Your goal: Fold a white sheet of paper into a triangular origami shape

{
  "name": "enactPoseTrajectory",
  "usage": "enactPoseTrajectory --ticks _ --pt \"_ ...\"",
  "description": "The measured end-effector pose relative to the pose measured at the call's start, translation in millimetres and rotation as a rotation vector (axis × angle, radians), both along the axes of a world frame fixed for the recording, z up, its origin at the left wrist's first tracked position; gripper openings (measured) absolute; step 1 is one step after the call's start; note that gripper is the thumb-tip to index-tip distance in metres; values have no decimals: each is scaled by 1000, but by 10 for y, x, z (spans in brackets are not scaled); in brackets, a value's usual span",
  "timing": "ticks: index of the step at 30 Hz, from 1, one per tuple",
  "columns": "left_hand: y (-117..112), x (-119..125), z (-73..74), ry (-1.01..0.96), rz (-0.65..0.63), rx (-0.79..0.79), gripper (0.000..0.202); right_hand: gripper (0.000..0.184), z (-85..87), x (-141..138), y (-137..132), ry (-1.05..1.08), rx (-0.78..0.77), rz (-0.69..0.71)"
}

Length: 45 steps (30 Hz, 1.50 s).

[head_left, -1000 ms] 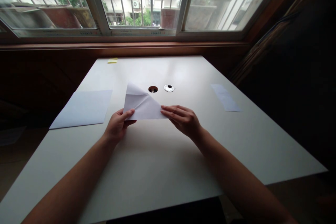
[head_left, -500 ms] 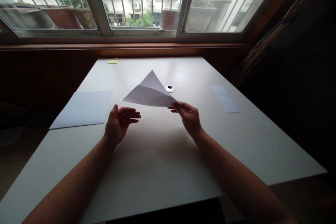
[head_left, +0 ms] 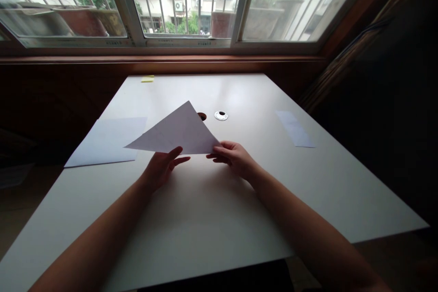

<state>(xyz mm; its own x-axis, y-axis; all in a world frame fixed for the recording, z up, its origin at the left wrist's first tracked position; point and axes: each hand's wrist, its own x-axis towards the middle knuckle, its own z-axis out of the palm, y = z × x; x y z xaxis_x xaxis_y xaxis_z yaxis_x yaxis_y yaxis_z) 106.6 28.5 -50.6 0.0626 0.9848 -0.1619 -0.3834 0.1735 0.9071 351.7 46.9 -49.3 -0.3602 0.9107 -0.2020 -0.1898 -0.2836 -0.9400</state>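
Observation:
A folded paper triangle point(head_left: 178, 130) is held above the white table, its point facing the window and its long edge toward me. My right hand point(head_left: 232, 157) pinches its right corner between thumb and fingers. Along the near edge, my left hand point(head_left: 164, 164) has its thumb on top of the paper and its fingers underneath, partly hidden by the sheet. The left corner of the triangle reaches over the stack of white paper point(head_left: 106, 141).
A paper strip point(head_left: 294, 128) lies on the right of the white table point(head_left: 212, 219). Yellow sticky notes point(head_left: 148, 79) sit at the far left edge. Near the middle are a round grommet point(head_left: 221, 115) and an uncovered hole point(head_left: 202, 116). A barred window point(head_left: 185, 4) stands behind.
The paper triangle has turned and come lower, to the left and nearer me. My left hand, apart from it before, has taken hold of the near edge. My right hand has shifted slightly left.

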Motion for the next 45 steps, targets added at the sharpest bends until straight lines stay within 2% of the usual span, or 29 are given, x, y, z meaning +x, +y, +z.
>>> enactPoseTrajectory --ticks 3,7,10,18,24,29,34,45 --pt "16 -8 32 -30 125 22 30 36 6 -24 -33 -50 26 92" --pt "23 -6 65 -21 150 96 47 39 33 -23 -68 -85 61 224" --pt "22 -9 36 28 129 89 51 39 52 -19 -80 -100 73 265" --pt "-36 -14 -127 216 -167 77 41 35 74 -37 -51 -90 183 26" --pt "-52 0 -197 264 -253 56 40 36 -22 -20 -21 -77 215 -88" --pt "-52 12 -157 174 -226 92 46 35 -60 -21 -2 -47 213 -86" --pt "-54 41 -91 79 -169 59 46 34 -49 -18 -3 -49 192 -51" --pt "7 30 -175 -9 -80 10 37 31 -27 -18 -17 -96 241 12"
